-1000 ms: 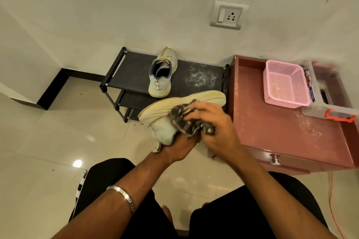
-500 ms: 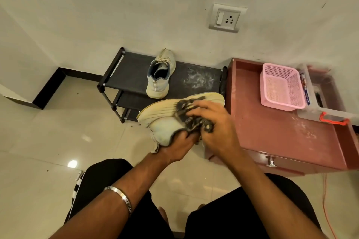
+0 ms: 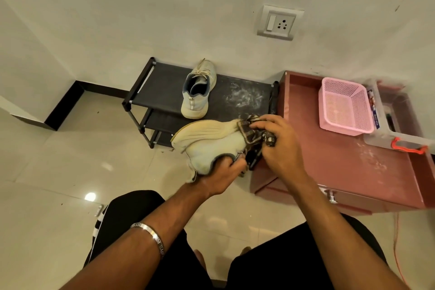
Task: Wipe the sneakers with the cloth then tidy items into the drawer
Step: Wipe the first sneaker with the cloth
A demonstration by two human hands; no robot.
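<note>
While the sneaker [image 3: 207, 146] was held up in the air over the floor, between the shoe rack [image 3: 164, 92] and the red bench [image 3: 341, 172], its sole was turned upward and its toe end was being rubbed with the dark patterned cloth [image 3: 255, 130]. The shoe was gripped at the heel opening by the left hand [image 3: 223, 172], whose fingers were curled into and around the collar. The cloth was bunched and pinched under the curled fingers of the right hand [image 3: 280, 146], pressed against the toe.

For the wipe to be done well, the heel grip would probably need to be kept firm, so that the shoe is not twisted away under the rubbing. A clean fold of cloth would best be turned outward, and the grooves of the sole followed along their length. The upper could then be covered by rotating the shoe in the left hand.

A second sneaker [image 3: 197, 89] stood upright on the rack's top shelf, beside pale dusty smears. On the bench, well apart from the hands, lay a pink basket [image 3: 346, 106] and, just beside it, a clear box [image 3: 397, 122]. Below the bench top, a drawer [image 3: 329, 198] appeared closed.
</note>
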